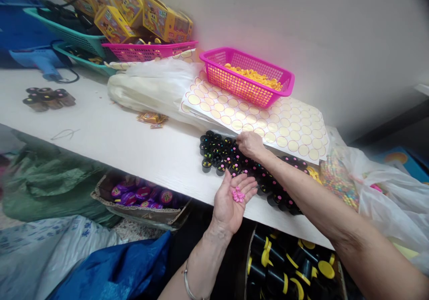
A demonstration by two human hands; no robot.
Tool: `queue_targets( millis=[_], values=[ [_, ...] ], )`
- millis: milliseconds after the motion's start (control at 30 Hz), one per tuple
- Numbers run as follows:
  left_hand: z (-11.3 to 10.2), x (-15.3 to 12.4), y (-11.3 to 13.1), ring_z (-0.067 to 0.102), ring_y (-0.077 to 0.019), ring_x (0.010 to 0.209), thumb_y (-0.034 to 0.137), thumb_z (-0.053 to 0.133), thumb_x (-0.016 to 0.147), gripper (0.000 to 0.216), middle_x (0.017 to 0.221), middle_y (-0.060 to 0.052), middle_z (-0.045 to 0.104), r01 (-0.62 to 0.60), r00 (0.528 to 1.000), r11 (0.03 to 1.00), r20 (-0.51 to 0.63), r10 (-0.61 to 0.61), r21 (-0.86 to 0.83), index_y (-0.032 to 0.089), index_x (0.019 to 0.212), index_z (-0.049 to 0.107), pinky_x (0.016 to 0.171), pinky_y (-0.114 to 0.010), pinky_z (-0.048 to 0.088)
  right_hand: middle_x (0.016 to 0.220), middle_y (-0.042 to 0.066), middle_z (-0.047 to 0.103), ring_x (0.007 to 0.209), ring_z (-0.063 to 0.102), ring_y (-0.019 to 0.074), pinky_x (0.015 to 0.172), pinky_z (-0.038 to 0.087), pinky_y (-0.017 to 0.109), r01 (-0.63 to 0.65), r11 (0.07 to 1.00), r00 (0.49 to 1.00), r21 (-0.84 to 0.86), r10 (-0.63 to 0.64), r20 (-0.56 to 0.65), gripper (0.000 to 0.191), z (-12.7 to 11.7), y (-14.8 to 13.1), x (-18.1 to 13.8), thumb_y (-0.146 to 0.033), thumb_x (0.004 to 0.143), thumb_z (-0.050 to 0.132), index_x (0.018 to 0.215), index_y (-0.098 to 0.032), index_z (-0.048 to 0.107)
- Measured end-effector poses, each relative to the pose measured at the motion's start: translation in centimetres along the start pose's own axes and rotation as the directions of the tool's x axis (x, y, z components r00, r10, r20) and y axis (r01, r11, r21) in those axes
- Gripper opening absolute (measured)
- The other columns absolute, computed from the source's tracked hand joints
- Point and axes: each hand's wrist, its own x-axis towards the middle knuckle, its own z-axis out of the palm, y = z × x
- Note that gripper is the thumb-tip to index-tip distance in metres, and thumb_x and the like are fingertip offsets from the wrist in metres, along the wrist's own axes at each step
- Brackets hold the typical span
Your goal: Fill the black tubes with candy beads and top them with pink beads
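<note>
My left hand [231, 197] is turned palm up in front of the black cups, its fingers loosely extended. A small heap of pink pellets [238, 195] rests on its palm and fingers. Over the back of the cups, my right hand [250, 144] has its fingers pinched together; what they hold, if anything, is hidden. The small black cups [207, 165] stand upright in a close block at the table's front edge. Coloured pellets show inside many of them, pink ones in the cups at the middle and right. My right forearm covers part of the block.
Behind the cups, a pink basket [246, 95] of yellow rings sits on sheets of round stickers [293, 146]. Plastic bags with multicoloured pellets [338, 179] lie at right. Below the white table [134, 150] are boxes of purple containers [143, 193] and black yellow-lidded containers [284, 264].
</note>
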Motion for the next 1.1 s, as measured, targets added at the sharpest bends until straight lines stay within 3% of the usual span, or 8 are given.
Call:
queue_targets(
  millis=[333, 467, 633, 733, 867, 967, 1100],
  values=[
    [0.0, 0.0, 0.0, 0.065, -0.0274, 0.096, 0.053, 0.043, 0.088, 0.055, 0.103, -0.024, 0.065, 0.003, 1.000, 1.000, 0.022, -0.003, 0.006, 0.003, 0.102, 0.062, 0.085, -0.036, 0.052, 0.095, 0.008, 0.072, 0.089, 0.061, 0.0196, 0.073, 0.041, 0.027, -0.045, 0.989, 0.999, 0.141, 0.041, 0.026, 0.026, -0.2, 0.5, 0.6, -0.026, 0.078, 0.056, 0.096, -0.021, 0.075],
    [0.0, 0.0, 0.0, 0.065, -0.0273, 0.095, 0.053, 0.043, 0.088, 0.055, 0.102, -0.024, 0.065, 0.005, 1.000, 1.000, 0.029, -0.005, 0.009, 0.003, 0.099, 0.062, 0.085, -0.036, 0.052, 0.086, 0.007, 0.072, 0.084, 0.062, 0.0182, 0.074, 0.042, 0.026, -0.009, 0.969, 0.999, 0.245, 0.022, -0.049, 0.021, -1.1, 1.4, 0.0, -0.026, 0.078, 0.059, 0.089, -0.020, 0.076],
    [0.0, 0.1, 0.0, 0.065, -0.0278, 0.095, 0.056, 0.040, 0.088, 0.059, 0.101, -0.024, 0.065, 0.023, 0.999, 1.000, 0.048, -0.023, -0.001, 0.003, 0.097, 0.063, 0.086, -0.038, 0.051, 0.072, 0.004, 0.069, 0.072, 0.060, 0.0158, 0.070, 0.043, 0.027, 0.130, 0.892, 0.974, 0.432, -0.034, -0.223, 0.018, -2.2, 2.5, -4.6, -0.023, 0.080, 0.057, 0.076, -0.017, 0.074],
    [0.0, 0.2, -0.1, 0.065, -0.0258, 0.091, 0.058, 0.037, 0.088, 0.062, 0.096, -0.022, 0.066, 0.038, 0.994, 0.999, 0.099, -0.036, -0.019, 0.003, 0.095, 0.065, 0.083, -0.037, 0.052, 0.069, 0.001, 0.064, 0.066, 0.057, 0.0128, 0.064, 0.044, 0.026, 0.304, 0.791, 0.946, 0.530, -0.187, -0.265, 0.018, -2.1, 2.1, -9.1, -0.022, 0.082, 0.056, 0.073, -0.018, 0.072],
    [0.0, 0.3, -0.2, 0.063, -0.0161, 0.071, 0.055, 0.030, 0.091, 0.063, 0.079, -0.015, 0.066, 0.019, 0.981, 0.997, 0.194, -0.004, -0.074, 0.003, 0.090, 0.066, 0.069, -0.027, 0.052, 0.078, 0.002, 0.062, 0.070, 0.058, 0.0111, 0.064, 0.046, 0.024, 0.455, 0.648, 0.888, 0.611, -0.379, -0.260, 0.018, -1.1, 1.1, -13.7, -0.019, 0.086, 0.054, 0.083, -0.019, 0.071],
    [0.1, 0.2, -0.2, 0.062, -0.0149, 0.069, 0.055, 0.030, 0.091, 0.064, 0.076, -0.014, 0.065, 0.017, 0.986, 0.996, 0.169, -0.002, -0.087, 0.002, 0.090, 0.065, 0.063, -0.023, 0.050, 0.089, 0.004, 0.065, 0.082, 0.060, 0.0131, 0.072, 0.047, 0.026, 0.515, 0.654, 0.856, 0.554, -0.417, -0.305, 0.018, 0.3, 0.9, -15.0, -0.016, 0.086, 0.053, 0.090, -0.020, 0.070],
    [0.3, -0.1, -0.2, 0.065, -0.0206, 0.082, 0.060, 0.029, 0.089, 0.070, 0.086, -0.019, 0.066, 0.016, 0.991, 0.998, 0.132, -0.006, -0.069, 0.000, 0.099, 0.063, 0.072, -0.029, 0.052, 0.094, 0.005, 0.066, 0.086, 0.059, 0.0148, 0.074, 0.046, 0.028, 0.555, 0.723, 0.830, 0.411, -0.447, -0.334, 0.019, 1.8, 1.2, -15.3, -0.014, 0.085, 0.051, 0.087, -0.021, 0.068]
  ],
)
